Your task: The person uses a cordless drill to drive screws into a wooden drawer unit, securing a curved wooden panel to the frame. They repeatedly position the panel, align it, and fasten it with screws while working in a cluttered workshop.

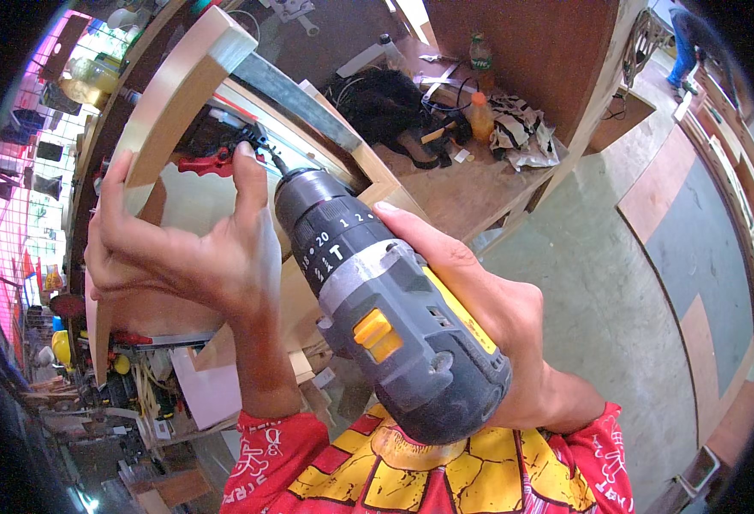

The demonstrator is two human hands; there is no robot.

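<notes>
My right hand (488, 308) is wrapped round a yellow and black cordless drill (385, 300), which points up and to the left. Its bit ends near the inner side of a curved pale wooden frame (180, 98); whether it touches wood I cannot tell. On the left, my left hand (184, 257) has its fingers bent round the frame's outer edge, while the thumb stands up apart, close to the bit. A red-handled tool (210, 163) lies inside the frame, just beyond that thumb. A grey strip (300, 96) runs along the frame's far side.
Past the frame, a brown wooden surface holds a black cloth-like heap (385, 111), an orange-filled bottle (481, 118), a green bottle (479, 56) and crumpled paper (522, 133). Flat boards (694, 231) lie on the floor at right. Another person's blue-clad leg (683, 51) shows far right.
</notes>
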